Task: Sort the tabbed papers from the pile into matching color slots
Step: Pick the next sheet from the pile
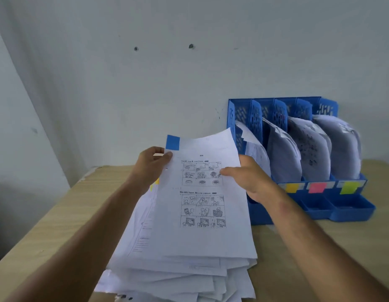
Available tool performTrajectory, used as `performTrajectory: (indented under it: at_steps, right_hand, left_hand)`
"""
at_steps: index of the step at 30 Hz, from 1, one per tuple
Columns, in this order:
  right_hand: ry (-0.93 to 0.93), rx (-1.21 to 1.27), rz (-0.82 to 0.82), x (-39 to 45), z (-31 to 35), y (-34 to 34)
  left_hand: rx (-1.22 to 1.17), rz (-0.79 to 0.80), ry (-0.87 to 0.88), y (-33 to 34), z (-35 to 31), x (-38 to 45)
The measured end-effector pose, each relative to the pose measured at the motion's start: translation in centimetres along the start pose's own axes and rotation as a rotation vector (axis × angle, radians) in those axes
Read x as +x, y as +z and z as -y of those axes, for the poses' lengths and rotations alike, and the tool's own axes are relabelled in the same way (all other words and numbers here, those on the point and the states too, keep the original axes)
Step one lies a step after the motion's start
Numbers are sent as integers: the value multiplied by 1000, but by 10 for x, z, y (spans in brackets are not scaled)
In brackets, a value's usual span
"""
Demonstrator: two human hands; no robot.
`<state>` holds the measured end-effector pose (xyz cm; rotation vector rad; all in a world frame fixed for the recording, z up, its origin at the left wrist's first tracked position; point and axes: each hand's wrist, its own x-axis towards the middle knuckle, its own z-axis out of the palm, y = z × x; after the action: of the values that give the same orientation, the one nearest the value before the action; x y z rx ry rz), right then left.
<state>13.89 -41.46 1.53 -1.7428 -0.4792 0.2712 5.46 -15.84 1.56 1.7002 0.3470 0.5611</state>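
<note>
Both grips grasp one sheet: the left hand [153,164] pinches its upper left edge beside the blue tab [172,142], and the right hand [247,178] pinches its right edge. This lifts the sheet [202,192] off the pile [178,269] on the tabletop [58,214], probably for the leftmost slot. The file rack [350,211] has four slots, each holding papers. Three labels show: yellow [291,187], pink [317,188], yellow-green [349,187].

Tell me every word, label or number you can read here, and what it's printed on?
None can be read.
Held sheet with blue tab: two heading lines above the cartoon grids, too blurred to read.
Pile of papers: faint printed lines, too small to read.
Blue file rack: yellow, pink and yellow-green colour tags on its front, no writing visible on them.
</note>
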Motion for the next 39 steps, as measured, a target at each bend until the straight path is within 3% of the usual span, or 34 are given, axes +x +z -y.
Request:
performTrajectory:
  at_steps: [11,14,17,20,28,35,39]
  right_hand:
    - [-194,-173,-424,-21,22,-66]
    - [-283,-264,-546,-30,31,-76]
    - [-358,-456,-703,-38,43,-82]
    - [-404,-529,-806,-33,46,-88]
    - [-500,-410,-753,-17,53,-75]
    - [-280,-776,-686,-19,22,-97]
    - [-247,-832,-663,-12,12,-93]
  left_hand:
    - [492,299,192,61,-48,15]
    - [563,456,274,87,-67,6]
    - [569,664,283,122,-80,-4]
    - [468,761,231,156,-87,-11]
    - [190,698,159,208,-102,-7]
    - [147,658,146,225,-96,7]
    - [163,632,164,230,-91,15]
